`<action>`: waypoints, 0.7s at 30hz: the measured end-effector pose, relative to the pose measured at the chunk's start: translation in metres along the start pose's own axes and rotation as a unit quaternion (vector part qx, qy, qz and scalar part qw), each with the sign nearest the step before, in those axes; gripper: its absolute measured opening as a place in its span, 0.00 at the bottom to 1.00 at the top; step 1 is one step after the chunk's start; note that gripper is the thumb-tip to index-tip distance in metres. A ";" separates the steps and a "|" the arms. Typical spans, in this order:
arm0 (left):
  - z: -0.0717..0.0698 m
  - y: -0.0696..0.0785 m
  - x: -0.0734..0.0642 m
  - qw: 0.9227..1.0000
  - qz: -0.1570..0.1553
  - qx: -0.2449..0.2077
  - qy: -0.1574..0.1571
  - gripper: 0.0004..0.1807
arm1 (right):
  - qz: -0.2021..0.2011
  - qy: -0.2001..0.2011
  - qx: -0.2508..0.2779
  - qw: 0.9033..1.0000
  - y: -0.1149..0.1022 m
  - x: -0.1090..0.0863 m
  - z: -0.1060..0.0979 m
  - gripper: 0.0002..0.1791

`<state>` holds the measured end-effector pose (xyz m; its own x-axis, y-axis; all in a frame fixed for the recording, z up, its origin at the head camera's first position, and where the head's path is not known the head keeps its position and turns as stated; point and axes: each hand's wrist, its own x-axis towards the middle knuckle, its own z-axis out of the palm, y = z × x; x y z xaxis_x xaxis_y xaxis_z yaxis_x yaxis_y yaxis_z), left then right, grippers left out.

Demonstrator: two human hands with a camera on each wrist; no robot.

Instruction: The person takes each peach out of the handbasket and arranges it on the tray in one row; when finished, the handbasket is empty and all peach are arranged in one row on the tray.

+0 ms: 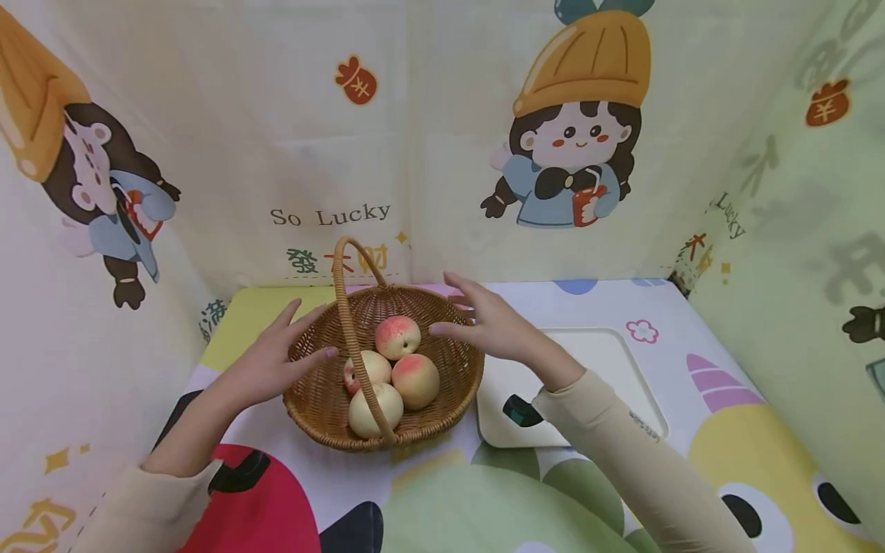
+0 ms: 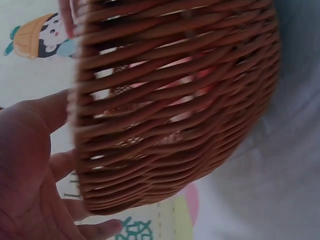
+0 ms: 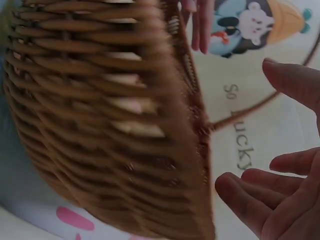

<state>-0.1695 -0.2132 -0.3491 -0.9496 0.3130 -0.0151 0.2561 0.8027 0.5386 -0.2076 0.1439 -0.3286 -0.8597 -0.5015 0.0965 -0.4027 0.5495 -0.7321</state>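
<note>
A brown wicker basket [image 1: 452, 388] with a tall arched handle [image 1: 343, 307] stands in the middle of the head view, and several pinkish-cream peaches [image 1: 397, 338] lie together inside it. My left hand [image 1: 273, 361] is at the basket's left rim, fingers spread and thumb reaching over the edge. On the opposite side my right hand [image 1: 498, 326] hovers by the right rim with its fingers extended. In the left wrist view the fingers [image 2: 62, 162] are close against the woven rim. The right wrist view shows relaxed fingers [image 3: 255, 187] just beside the basket, holding nothing.
A white rectangular tray [image 1: 622, 361] lies right of the basket, partly under my right forearm. Cartoon-printed cloth covers the table [image 1: 505, 499], and printed curtains [image 1: 442, 153] stand behind it and on both sides. A dark strap [image 1: 238, 472] is on my left wrist.
</note>
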 end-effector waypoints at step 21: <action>0.032 -0.012 0.000 0.996 -0.068 -0.050 -0.008 0.34 | -0.011 -0.119 -0.279 0.953 -0.001 0.012 0.062 0.33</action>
<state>-0.1666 -0.2069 -0.3821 -0.9710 0.2143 -0.1064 0.1060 0.7839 0.6118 -0.1984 0.0956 -0.3687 -0.7803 -0.6179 -0.0968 -0.5811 0.7735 -0.2530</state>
